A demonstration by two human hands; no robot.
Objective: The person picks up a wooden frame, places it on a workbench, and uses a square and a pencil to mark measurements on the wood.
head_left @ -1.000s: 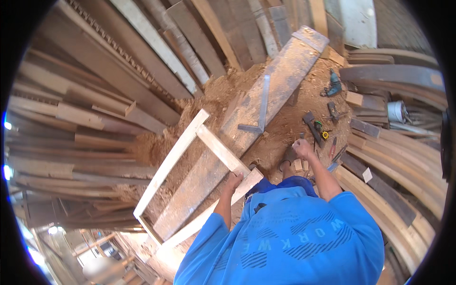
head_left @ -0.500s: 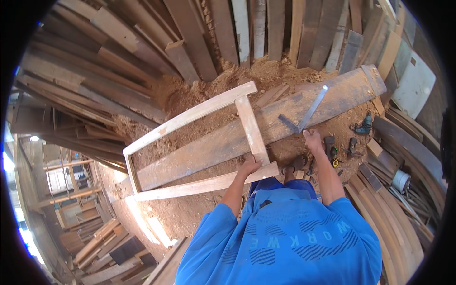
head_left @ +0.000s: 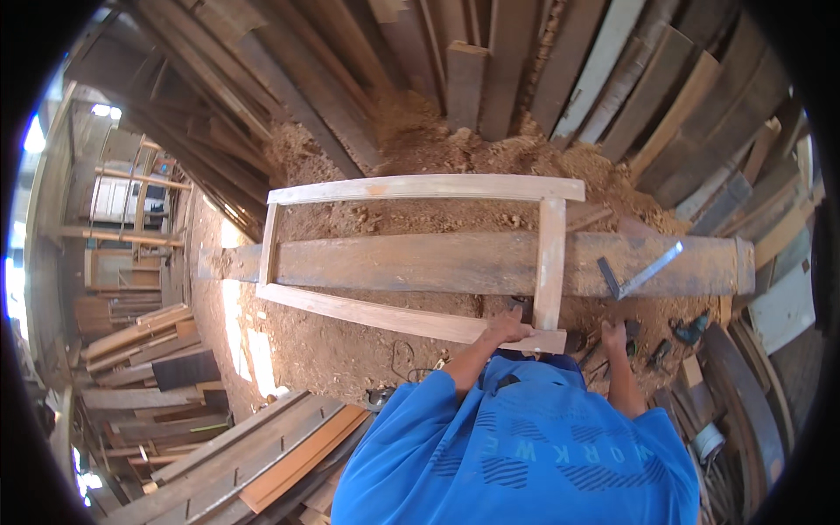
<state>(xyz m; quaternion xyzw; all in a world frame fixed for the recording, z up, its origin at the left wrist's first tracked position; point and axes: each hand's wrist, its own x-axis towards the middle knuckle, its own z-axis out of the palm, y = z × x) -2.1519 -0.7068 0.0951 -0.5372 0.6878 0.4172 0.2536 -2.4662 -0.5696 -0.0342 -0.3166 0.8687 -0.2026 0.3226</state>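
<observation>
1. Here, the left hand [head_left: 506, 330] has its fingers clamped on the wooden frame [head_left: 420, 187], near its lower right corner.
2. The right hand [head_left: 615, 336] is near the plank [head_left: 402, 264]; its finger state, I cannot tell.
3. The frame lies across the plank, left of the square [head_left: 649, 270].

A pale wooden frame [head_left: 549, 254] straddles a plank [head_left: 402, 263].

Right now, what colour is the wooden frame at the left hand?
The wooden frame is mostly pale tan, clearest in the head view.

A plank [head_left: 394, 263] partly blocks the open frame [head_left: 429, 186].
</observation>
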